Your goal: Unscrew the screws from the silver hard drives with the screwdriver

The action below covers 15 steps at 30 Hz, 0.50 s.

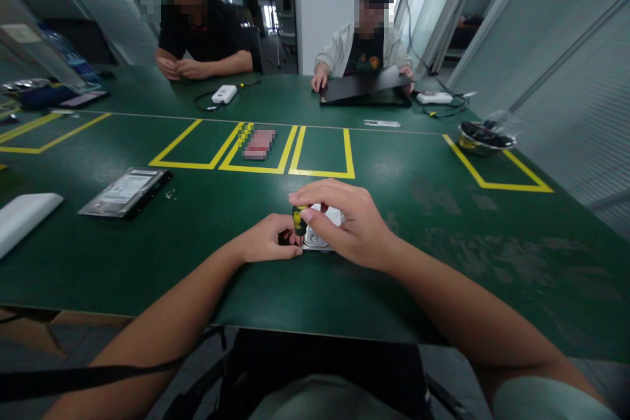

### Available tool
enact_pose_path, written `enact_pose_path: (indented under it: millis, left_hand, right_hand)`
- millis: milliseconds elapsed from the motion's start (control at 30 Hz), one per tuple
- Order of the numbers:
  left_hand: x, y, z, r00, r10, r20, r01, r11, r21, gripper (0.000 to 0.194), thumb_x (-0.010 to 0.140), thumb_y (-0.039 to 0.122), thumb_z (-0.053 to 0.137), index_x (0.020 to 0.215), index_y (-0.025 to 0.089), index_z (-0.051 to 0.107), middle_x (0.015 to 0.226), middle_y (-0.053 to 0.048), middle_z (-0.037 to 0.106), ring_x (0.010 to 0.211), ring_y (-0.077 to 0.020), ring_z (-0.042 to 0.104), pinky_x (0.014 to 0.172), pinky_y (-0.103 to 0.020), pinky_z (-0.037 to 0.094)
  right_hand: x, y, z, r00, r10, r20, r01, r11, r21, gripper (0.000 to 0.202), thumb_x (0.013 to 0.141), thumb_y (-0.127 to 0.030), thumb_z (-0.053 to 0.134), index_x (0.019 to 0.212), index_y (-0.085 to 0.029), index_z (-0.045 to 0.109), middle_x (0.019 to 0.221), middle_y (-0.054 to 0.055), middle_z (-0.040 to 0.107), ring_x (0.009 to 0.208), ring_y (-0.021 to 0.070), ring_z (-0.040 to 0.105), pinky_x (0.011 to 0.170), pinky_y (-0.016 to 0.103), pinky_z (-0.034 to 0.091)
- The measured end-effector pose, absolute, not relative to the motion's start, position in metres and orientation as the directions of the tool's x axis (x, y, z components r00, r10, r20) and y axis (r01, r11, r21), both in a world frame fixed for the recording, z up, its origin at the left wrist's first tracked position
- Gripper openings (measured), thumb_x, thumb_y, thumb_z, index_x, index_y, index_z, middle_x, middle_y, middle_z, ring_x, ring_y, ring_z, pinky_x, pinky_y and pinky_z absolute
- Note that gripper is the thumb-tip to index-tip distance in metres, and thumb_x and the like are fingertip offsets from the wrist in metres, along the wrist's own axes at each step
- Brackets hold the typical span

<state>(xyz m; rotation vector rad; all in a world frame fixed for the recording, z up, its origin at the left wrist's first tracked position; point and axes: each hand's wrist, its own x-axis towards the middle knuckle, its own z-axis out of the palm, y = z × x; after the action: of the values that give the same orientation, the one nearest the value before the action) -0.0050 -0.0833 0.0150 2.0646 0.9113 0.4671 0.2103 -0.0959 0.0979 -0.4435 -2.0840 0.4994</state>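
A silver hard drive lies on the green table near its front edge, partly covered by my right hand. My right hand holds a short yellow-and-black screwdriver between thumb and fingers, upright over the drive's left edge. At that same edge, my left hand is closed around the drive's left side, thumb and fingers beside the screwdriver's tip. The tip itself is too small to make out clearly.
Another drive in a clear bag and a white box lie to the left. Yellow tape rectangles mark the green table. A metal bowl stands at right. Across sit two people, one holding a dark panel.
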Motion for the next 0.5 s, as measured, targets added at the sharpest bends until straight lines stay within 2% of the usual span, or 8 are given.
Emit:
enact_pose_path:
  millis: [133,267,500]
  left_hand:
    - [-0.0033,-0.0844,0.0194,0.674,0.738,0.036,0.424,-0.426,0.799,0.015,0.079,0.028,0.068,0.082,0.015,0.062,0.075,0.0,0.061,0.07,-0.0133,0.057,0.064,-0.024,0.046]
    - [-0.0043,-0.0833,0.0158,0.677,0.736,0.009,0.432,-0.407,0.805,0.016,0.079,0.029,0.068,0.083,0.015,0.06,0.075,0.0,0.059,0.068,-0.0123,0.055,0.062,-0.024,0.045]
    - [-0.0068,-0.081,0.0112,0.68,0.731,0.052,0.441,-0.464,0.768,0.017,0.078,0.029,0.068,0.075,0.016,0.058,0.066,0.004,0.048,0.061,-0.0099,0.046,0.057,-0.022,0.037]
  right_hand:
    - [0.2091,-0.095,0.0957,-0.475,0.498,0.725,0.131,0.855,-0.502,0.016,0.089,-0.03,0.066,0.101,-0.02,0.068,0.099,0.007,0.065,0.094,0.0159,0.062,0.079,0.031,0.053]
    - [0.2082,-0.0932,0.0945,-0.442,0.488,0.753,0.138,0.866,-0.481,0.011,0.091,-0.025,0.063,0.097,-0.018,0.068,0.09,0.006,0.067,0.087,0.0155,0.062,0.078,0.032,0.052]
    - [0.209,-0.0936,0.0946,-0.467,0.488,0.738,0.147,0.865,-0.479,0.02,0.093,-0.019,0.054,0.11,-0.02,0.065,0.105,0.005,0.072,0.098,0.0154,0.066,0.088,0.033,0.052]
